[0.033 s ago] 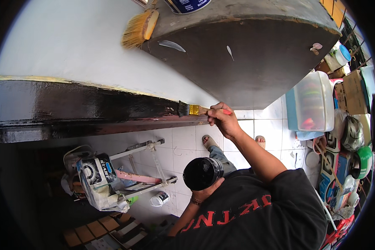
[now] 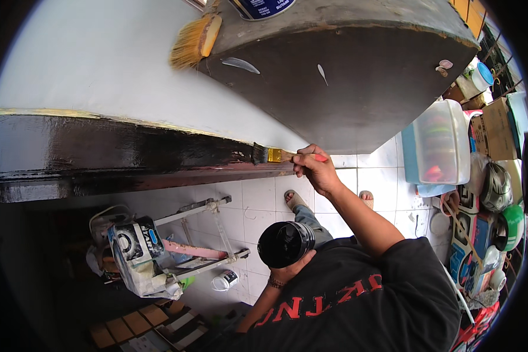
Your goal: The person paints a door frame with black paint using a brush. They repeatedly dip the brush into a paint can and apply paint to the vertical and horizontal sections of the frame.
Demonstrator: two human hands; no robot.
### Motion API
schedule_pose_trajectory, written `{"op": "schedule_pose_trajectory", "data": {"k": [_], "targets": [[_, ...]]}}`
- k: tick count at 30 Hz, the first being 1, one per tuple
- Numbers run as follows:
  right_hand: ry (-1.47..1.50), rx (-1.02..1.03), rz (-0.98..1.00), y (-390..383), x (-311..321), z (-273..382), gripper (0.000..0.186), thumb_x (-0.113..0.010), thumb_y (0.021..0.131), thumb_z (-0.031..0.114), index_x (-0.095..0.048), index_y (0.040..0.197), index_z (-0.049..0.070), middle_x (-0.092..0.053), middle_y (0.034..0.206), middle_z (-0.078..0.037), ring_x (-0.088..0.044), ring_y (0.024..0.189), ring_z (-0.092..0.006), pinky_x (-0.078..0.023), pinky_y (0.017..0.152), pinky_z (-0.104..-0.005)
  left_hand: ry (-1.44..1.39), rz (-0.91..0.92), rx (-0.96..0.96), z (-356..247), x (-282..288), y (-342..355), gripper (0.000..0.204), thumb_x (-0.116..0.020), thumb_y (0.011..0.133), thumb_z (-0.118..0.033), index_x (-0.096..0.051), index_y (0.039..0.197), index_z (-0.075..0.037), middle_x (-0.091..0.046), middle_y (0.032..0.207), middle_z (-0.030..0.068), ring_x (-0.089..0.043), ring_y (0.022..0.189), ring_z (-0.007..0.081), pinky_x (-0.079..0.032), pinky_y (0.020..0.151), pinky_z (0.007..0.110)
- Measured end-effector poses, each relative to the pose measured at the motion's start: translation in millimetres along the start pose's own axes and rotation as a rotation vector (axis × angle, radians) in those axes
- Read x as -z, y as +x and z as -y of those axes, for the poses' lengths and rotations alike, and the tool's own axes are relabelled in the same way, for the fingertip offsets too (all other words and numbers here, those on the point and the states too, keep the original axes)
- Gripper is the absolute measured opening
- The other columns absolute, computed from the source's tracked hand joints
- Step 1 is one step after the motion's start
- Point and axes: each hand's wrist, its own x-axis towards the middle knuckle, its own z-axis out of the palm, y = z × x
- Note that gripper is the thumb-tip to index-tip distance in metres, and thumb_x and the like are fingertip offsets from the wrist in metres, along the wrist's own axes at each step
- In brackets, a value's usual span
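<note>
My right hand (image 2: pixel 314 166) grips the handle of a paintbrush (image 2: pixel 274 155) with dark bristles and a yellow ferrule. Its bristle tips touch the face of a long wooden trim board (image 2: pixel 158 141), glossy black on the left and patchy, reddish brown towards the right. Lower down, close to my body, my left hand (image 2: pixel 294 267) is wrapped round the side of a round black tub (image 2: pixel 286 245). Dark paint shows inside the tub. Some of the left fingers are hidden behind it.
Above the board runs a pale wall (image 2: pixel 117 64). A dark grey block (image 2: pixel 346 88) juts out ahead, bearing a wide brush (image 2: pixel 196 42) and a blue can (image 2: pixel 263 7). Below left stands a step stool (image 2: pixel 196 252) with a bag (image 2: pixel 136 252). A plastic bin (image 2: pixel 443 144) stands right.
The paintbrush has shifted very slightly to the right along the board. My left hand and the tub stay in place.
</note>
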Motion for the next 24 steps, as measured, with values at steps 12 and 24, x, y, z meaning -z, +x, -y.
{"op": "schedule_pose_trajectory", "data": {"k": [12,24], "targets": [[-0.885,0.219,-0.125,-36.8,-44.6,81.2,0.016,-0.075,0.085,0.007,-0.062,0.085,-0.001,-0.067,0.071,-0.007,-0.063,0.058,-0.01,-0.052,0.048,-0.0261,0.024,-0.027,-0.012,8.5,-8.0,5.0,0.043,-0.083,0.083,-0.035,-0.074,0.117,-0.01,-0.072,0.121,0.0055,-0.067,0.113,0.0222,-0.048,0.103,0.038],[-0.457,0.292,0.021,-50.0,-134.0,88.9,0.015,-0.072,0.088,0.005,-0.062,0.095,-0.004,-0.068,0.079,-0.012,-0.069,0.065,-0.0153,-0.058,0.052,-0.0289,0.155,-0.146,-0.132,0.9,-8.2,0.9,0.038,-0.083,0.079,-0.031,-0.075,0.116,-0.022,-0.072,0.117,0.0016,-0.066,0.111,0.0212,-0.047,0.103,0.039]]}}
